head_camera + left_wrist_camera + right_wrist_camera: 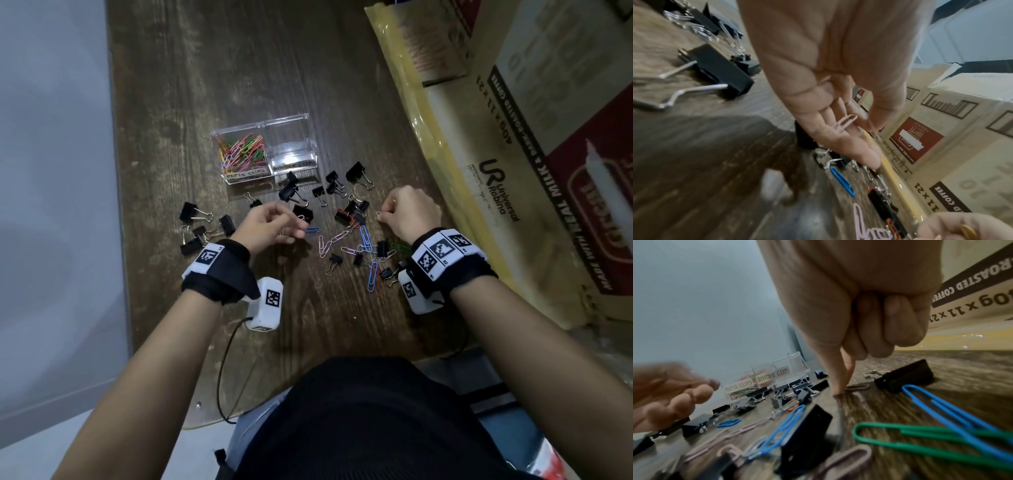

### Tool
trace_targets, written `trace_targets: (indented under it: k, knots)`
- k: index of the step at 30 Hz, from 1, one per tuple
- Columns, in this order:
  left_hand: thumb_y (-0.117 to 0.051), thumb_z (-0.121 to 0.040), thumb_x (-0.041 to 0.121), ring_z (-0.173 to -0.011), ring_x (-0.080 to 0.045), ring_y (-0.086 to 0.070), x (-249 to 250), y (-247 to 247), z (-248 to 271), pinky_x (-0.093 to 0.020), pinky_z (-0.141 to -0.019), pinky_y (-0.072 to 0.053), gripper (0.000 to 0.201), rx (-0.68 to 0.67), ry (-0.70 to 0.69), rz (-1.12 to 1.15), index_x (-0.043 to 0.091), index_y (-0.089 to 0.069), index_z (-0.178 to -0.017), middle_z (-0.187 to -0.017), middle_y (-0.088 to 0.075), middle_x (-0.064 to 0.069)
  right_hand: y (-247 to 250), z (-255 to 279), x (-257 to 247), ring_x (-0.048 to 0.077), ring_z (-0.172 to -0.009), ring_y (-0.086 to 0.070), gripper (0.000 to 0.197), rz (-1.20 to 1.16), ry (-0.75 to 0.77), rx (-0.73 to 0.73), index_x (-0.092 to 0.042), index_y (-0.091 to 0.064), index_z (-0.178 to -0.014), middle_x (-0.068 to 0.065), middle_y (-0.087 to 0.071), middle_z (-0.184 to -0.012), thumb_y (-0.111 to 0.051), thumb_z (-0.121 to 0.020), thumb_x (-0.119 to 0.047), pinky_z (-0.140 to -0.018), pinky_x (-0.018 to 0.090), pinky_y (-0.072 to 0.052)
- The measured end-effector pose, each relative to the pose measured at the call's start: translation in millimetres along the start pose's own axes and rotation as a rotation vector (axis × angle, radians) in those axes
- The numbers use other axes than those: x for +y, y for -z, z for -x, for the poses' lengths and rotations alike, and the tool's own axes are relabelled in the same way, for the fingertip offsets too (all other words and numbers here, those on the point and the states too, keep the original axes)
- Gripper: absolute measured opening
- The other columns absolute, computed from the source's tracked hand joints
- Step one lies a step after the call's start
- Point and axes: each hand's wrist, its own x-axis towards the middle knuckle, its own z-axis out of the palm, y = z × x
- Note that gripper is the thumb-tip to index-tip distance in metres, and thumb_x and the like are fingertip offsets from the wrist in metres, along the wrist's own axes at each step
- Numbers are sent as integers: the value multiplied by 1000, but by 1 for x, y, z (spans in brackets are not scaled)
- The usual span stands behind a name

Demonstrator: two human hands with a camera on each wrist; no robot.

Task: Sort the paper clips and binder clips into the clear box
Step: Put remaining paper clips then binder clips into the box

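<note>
The clear box (310,144) has a left cell labelled PAPER CLIPS, full of coloured clips, and a right cell labelled BINDER CLIPS (774,374) that looks empty. Black binder clips (356,173) and loose paper clips (365,238) lie scattered on the table in front of it. My left hand (291,226) hovers over the pile, and its thumb holds a pink paper clip (844,123) against the fingers. My right hand (385,212) is a curled fist with a yellow paper clip (968,230) inside. Its thumb and forefinger tips touch the table at a pale clip (858,387).
The dark wooden table (205,85) ends in a drop along its left edge. Stacked cardboard cartons (513,154) wrapped in plastic stand close on the right. A further group of binder clips (205,226) lies left of my left wrist.
</note>
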Motion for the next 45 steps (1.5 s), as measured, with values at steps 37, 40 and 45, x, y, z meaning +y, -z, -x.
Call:
trace_targets:
  k: [37, 40, 45]
  knots:
    - [-58, -84, 26, -84, -17, -57, -7, -36, -12, -31, -77, -47, 9, 7, -202, -741, 18, -55, -84, -85, -59, 1, 0, 0, -19, 9, -60, -45, 17, -88, 383, -211, -24, -63, -100, -9, -52, -69, -66, -84, -21, -66, 28, -39]
    - [-63, -82, 37, -90, -20, -59, -10, -37, -12, -39, -80, -52, 23, -14, -294, -1073, 17, -58, -92, -95, -63, -1, 0, 0, -28, 21, -88, -58, 31, 155, 513, -180, -29, -61, -118, -4, -63, -87, -62, -88, -22, -81, 34, -45]
    - [-63, -80, 41, -90, -19, -57, -19, -32, -8, -38, -76, -50, 26, 13, -337, -1086, 20, -55, -93, -96, -61, 0, -2, -9, -35, 19, -92, -56, 28, 198, 497, -224, -20, -58, -113, 0, -59, -96, -64, -86, -26, -81, 34, -42]
